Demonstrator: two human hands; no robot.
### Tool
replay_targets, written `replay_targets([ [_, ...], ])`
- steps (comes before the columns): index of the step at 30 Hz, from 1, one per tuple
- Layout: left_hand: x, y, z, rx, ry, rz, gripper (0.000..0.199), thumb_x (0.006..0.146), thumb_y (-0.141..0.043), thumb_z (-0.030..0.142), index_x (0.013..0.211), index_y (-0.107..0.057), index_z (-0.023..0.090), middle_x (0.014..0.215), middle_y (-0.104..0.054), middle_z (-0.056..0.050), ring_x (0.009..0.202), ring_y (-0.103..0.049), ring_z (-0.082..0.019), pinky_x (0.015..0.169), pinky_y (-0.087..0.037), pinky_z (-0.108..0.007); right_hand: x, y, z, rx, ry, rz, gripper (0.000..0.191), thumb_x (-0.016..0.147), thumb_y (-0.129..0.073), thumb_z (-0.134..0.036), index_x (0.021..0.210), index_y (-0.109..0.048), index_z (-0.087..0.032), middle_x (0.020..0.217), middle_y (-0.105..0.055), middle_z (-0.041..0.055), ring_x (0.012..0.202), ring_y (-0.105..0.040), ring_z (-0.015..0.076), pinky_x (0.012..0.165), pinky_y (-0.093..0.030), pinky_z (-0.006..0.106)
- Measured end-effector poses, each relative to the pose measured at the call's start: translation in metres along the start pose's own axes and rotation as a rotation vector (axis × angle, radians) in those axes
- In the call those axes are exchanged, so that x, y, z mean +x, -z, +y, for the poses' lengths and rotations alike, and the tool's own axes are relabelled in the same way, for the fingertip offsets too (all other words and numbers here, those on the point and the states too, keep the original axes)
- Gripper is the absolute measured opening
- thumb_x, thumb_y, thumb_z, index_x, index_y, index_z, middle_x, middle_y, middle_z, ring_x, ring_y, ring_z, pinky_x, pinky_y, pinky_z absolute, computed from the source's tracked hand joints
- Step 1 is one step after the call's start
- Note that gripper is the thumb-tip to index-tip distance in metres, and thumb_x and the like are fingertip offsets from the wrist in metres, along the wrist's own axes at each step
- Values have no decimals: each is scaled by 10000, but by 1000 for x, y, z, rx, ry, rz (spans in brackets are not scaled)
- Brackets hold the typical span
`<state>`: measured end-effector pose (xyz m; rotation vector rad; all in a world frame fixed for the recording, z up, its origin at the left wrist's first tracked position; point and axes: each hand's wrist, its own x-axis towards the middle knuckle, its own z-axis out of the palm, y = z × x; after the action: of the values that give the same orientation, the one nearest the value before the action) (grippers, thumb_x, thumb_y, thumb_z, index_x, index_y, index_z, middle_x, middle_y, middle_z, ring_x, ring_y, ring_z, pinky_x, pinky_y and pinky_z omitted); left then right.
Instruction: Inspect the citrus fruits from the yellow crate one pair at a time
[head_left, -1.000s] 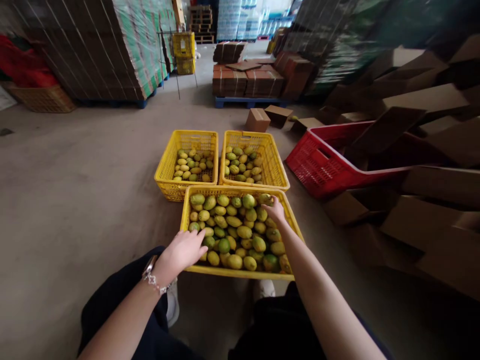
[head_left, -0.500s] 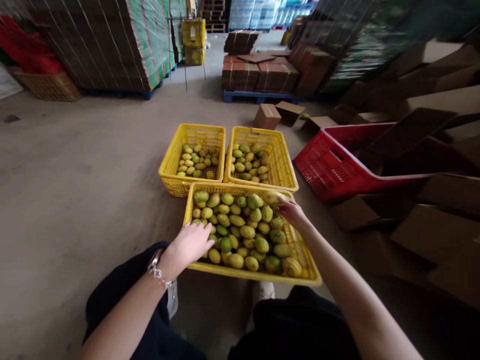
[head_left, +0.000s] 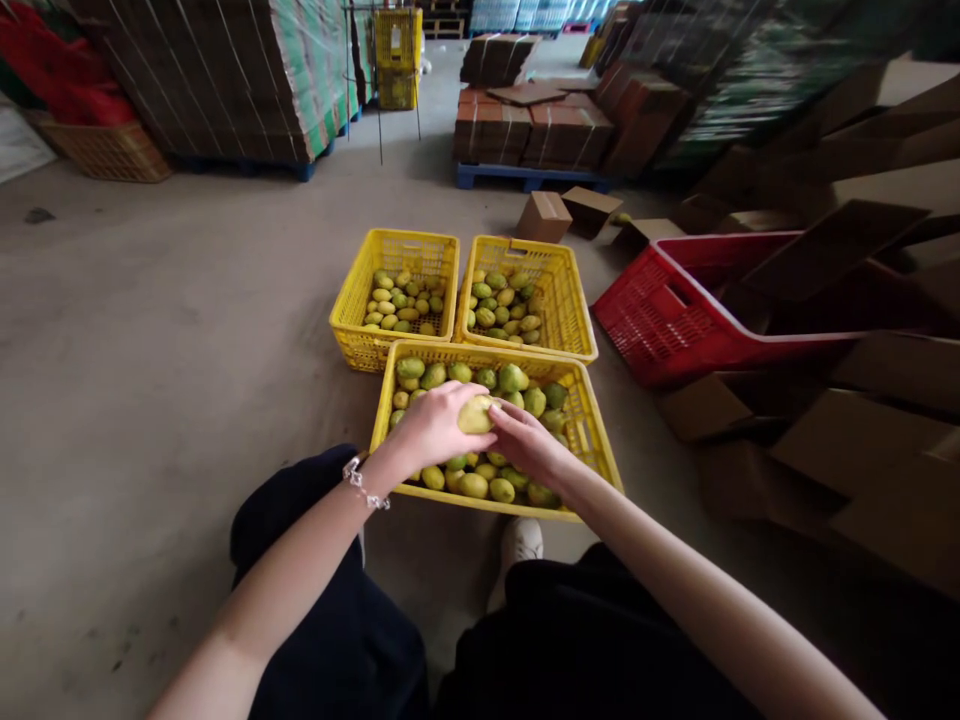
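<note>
Above a rectangular yellow plastic crate (head_left: 480,502) of rounded green-yellow fruits (head_left: 433,478), the person's left hand (head_left: 435,425), fingers part-curled, and right hand (head_left: 531,442), thumb and fingers bent inward, together grip one pale-yellow oval fruit (head_left: 475,415). Just beyond, two partly filled yellow plastic crates (head_left: 367,350), also rectangular, stand side by side upon the grey floor (head_left: 187,300).
</note>
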<state>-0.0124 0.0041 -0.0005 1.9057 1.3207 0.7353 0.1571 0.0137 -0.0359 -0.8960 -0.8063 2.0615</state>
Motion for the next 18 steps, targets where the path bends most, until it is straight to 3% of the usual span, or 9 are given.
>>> replay_targets([
  [3, 1, 16, -4, -453, 249, 100, 521, 652, -767, 395, 1096, -628, 162, 1081, -668, -91, 981, -615, -245, 926, -486, -409, 13, 28, -4, -134, -18, 46, 228, 799, -675, -345, 891, -663, -136, 733, -718, 58, 623, -678, 177, 606, -558, 294],
  [5, 3, 26, -7, -820, 416, 174, 522, 691, -720, 408, 1125, -596, 145, 1078, -666, -100, 949, -627, -233, 857, -524, -393, 27, 55, 2, -277, -36, 162, 156, 790, -684, -289, 850, -664, -146, 747, -723, 54, 592, -660, 149, 567, -534, 248],
  [7, 5, 35, -10, -1130, 512, 255, 500, 756, -626, 441, 1162, -564, 156, 1085, -657, -93, 953, -631, -231, 804, -544, -382, 39, 83, 19, -559, -76, 295, 67, 739, -715, -181, 744, -649, -170, 644, -688, -3, 490, -585, 96, 485, -469, 190],
  [10, 4, 44, -15, -1428, 551, 400, 446, 839, -454, 470, 1163, -558, 181, 1067, -658, -75, 1017, -619, -224, 800, -544, -343, 51, 115, 59, -718, -128, 329, 191, 680, -727, -48, 612, -603, -176, 494, -565, -52, 502, -555, 94, 503, -443, 177],
  [13, 2, 48, -21, -1632, 559, 533, 395, 877, -367, 433, 1115, -571, 192, 1028, -666, -58, 1047, -609, -190, 818, -529, -287, 57, 132, 99, -911, -186, 320, 37, 823, -666, -202, 826, -654, -167, 822, -665, 12, 760, -629, 144, 681, -521, 257],
  [15, 1, 50, -24, -1754, 554, 603, 357, 881, -358, 405, 1064, -582, 195, 981, -673, -49, 1004, -623, -172, 803, -530, -267, 64, 137, 121, -1075, -232, 306, 219, 906, -566, -314, 1077, -616, -186, 1116, -622, 62, 943, -618, 179, 805, -534, 352],
  [18, 2, 55, -23, -1931, 524, 654, 320, 868, -383, 371, 1007, -598, 179, 901, -679, -46, 902, -648, -167, 757, -539, -265, 79, 140, 144, -1388, -290, 265, 330, 911, -553, -349, 1195, -556, -180, 1209, -575, 84, 1016, -601, 207, 847, -525, 417],
])
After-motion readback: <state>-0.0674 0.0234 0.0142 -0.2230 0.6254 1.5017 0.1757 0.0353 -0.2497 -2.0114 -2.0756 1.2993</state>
